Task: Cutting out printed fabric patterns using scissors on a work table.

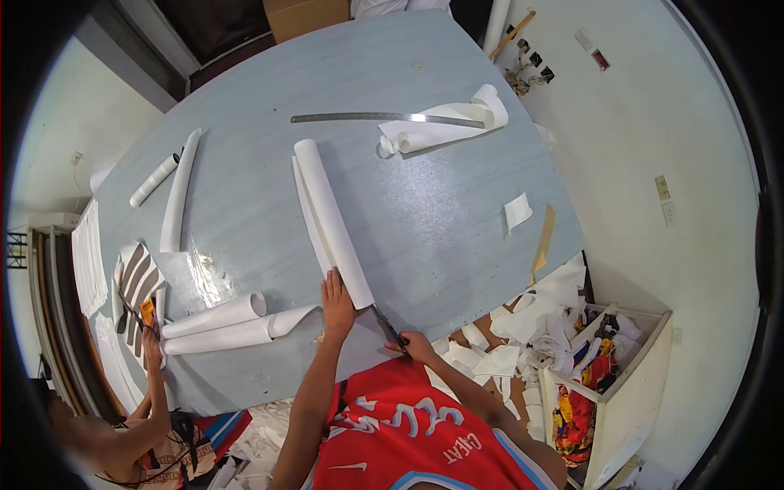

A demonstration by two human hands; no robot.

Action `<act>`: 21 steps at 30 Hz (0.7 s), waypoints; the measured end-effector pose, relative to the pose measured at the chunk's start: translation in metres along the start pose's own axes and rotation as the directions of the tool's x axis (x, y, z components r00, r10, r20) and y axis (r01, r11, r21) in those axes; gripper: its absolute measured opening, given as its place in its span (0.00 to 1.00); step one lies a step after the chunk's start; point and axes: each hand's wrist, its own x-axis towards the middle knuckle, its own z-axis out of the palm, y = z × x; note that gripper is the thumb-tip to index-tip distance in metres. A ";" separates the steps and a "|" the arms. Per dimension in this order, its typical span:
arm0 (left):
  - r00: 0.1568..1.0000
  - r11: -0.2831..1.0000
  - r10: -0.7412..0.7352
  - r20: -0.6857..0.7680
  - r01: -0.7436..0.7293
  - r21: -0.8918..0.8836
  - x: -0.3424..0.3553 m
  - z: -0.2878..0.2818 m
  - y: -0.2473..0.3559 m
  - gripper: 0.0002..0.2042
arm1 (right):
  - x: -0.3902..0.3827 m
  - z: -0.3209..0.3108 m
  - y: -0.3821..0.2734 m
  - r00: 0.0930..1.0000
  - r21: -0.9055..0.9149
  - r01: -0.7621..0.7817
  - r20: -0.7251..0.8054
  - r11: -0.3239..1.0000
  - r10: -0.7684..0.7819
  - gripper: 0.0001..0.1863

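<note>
A partly rolled white sheet [322, 212], of paper or cloth, lies on the blue-grey table [245, 90], its near end toward me. My left hand [336, 304] rests on the sheet beside the near end, fingers stretched out along it. Gripped in my right hand [415, 346] at the table's front edge is a pair of dark scissors [389, 325]. The blades point up and left, and their tips meet the near end of the roll. How far apart the blades are, I cannot tell.
A metal ruler [351, 118] lies partly over a curled white sheet [445, 126] at the back. More white rolls [181, 192] lie leftward. At the left, a co-worker's hand [152, 347] holds an orange-handled tool by striped material. A bin [588, 392] of colourful scraps stands right.
</note>
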 end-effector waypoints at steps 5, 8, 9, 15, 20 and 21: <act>0.980 0.993 -0.036 0.194 0.057 -0.102 0.017 -0.037 0.018 0.33 | 0.002 -0.005 -0.010 0.997 0.012 -0.069 0.019 0.998 0.068 0.35; 0.965 1.000 -0.025 0.263 0.029 -0.009 0.029 -0.048 0.021 0.35 | 0.001 -0.007 -0.022 0.996 0.052 -0.087 0.025 0.995 0.085 0.33; 0.963 0.997 0.001 0.268 -0.021 0.071 0.029 -0.043 0.019 0.36 | 0.001 -0.005 -0.023 0.995 0.043 -0.101 0.029 0.994 0.100 0.33; 0.985 0.997 0.008 0.172 0.005 -0.071 0.028 -0.037 0.006 0.45 | 0.004 -0.001 -0.028 0.994 0.058 -0.108 -0.003 0.992 0.108 0.34; 0.981 0.983 -0.029 0.193 0.064 -0.174 0.034 -0.037 -0.003 0.49 | 0.015 -0.002 -0.036 0.995 0.068 -0.101 -0.009 0.993 0.102 0.35; 0.980 0.983 -0.050 0.193 0.082 -0.165 0.035 -0.038 -0.006 0.50 | 0.018 -0.002 -0.038 0.995 0.070 -0.101 -0.010 0.992 0.102 0.35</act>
